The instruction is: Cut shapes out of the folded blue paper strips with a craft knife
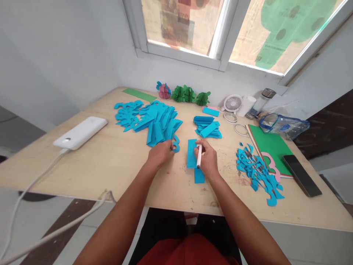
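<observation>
My right hand (207,159) is closed around a white pen (199,156), its tip down on a blue paper strip (191,152) lying flat on the wooden table (110,162). A second blue piece (199,176) pokes out below that hand. My left hand (160,152) pinches a curly blue paper cut-out (176,144) at the near edge of a big pile of blue strips and cut shapes (154,119).
A stack of blue strips (207,127) lies behind my right hand. Blue scraps (257,171), green and pink sheets (271,149) and a phone (302,175) sit to the right. A white power bank (80,132) with cable is at left. Paper decorations (187,94), a small fan (233,103) and tape rings line the back.
</observation>
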{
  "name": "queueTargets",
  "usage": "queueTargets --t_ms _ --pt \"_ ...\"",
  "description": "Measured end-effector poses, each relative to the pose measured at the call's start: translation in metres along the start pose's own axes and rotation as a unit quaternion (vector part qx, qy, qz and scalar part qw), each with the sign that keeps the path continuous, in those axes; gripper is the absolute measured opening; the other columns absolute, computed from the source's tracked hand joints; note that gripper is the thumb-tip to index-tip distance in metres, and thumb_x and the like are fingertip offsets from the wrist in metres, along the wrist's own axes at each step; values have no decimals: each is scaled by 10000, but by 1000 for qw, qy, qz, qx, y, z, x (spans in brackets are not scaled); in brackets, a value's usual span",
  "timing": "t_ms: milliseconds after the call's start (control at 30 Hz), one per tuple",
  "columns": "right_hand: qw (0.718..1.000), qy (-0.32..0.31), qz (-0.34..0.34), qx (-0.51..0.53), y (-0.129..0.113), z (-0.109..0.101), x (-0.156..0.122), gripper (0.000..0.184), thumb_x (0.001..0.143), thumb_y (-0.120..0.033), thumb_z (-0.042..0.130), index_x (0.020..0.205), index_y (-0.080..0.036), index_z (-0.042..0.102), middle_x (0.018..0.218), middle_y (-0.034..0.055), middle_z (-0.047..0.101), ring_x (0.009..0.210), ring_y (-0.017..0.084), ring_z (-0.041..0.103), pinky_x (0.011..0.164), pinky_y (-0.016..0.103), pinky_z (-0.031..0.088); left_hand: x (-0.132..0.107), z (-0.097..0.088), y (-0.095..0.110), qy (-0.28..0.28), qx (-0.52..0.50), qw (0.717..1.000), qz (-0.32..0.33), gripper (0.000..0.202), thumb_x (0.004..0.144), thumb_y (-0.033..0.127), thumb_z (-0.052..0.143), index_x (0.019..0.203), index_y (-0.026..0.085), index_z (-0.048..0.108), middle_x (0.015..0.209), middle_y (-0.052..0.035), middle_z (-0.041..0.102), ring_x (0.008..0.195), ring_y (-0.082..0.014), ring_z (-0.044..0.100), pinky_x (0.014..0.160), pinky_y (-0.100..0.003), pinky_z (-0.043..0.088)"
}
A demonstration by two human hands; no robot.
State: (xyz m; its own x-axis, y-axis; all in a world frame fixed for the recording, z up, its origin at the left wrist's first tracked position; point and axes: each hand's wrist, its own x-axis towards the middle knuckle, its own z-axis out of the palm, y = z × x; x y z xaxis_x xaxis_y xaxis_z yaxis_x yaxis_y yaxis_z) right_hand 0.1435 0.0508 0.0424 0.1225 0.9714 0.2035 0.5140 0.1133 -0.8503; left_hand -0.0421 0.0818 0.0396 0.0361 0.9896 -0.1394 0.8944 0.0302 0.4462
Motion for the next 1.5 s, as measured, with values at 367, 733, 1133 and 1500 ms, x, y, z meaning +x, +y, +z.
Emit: queueTargets --t_ms 367,733,1133,1500 --pt "994 -5 -7 -108 -20 33 53 212 819 -210 588 1005 -248 684 840 23 724 785 217 669 673 296 476 -29 -8 -6 2 -119 993 12 93 758 241 567 673 204 570 757 -22 692 738 -202 651 620 -273 431" --pt "993 -82 -21 79 0 -19 0 264 915 -396 517 1046 -216 659 891 30 720 759 180 670 687 278 511 -82 10 7 -62 -374 923 69 187 698 348 621 644 193 531 664 19 610 635 -144 570 611 -251 440" --pt "988 -52 60 135 21 -46 -82 199 813 -318 611 979 -213 638 718 -18 643 586 130 564 571 240 447 -103 40 39 -36 -265 953 143 147 837 321 560 777 200 617 710 6 668 656 -156 609 642 -274 496" --pt "992 -14 37 -116 25 -29 -59 138 828 -244 599 955 -253 653 686 -7 685 653 185 647 632 271 438 -71 58 21 52 -29 933 355 279 930 258 482 1168 193 613 1269 -110 663 1160 -285 579 980 -480 441"
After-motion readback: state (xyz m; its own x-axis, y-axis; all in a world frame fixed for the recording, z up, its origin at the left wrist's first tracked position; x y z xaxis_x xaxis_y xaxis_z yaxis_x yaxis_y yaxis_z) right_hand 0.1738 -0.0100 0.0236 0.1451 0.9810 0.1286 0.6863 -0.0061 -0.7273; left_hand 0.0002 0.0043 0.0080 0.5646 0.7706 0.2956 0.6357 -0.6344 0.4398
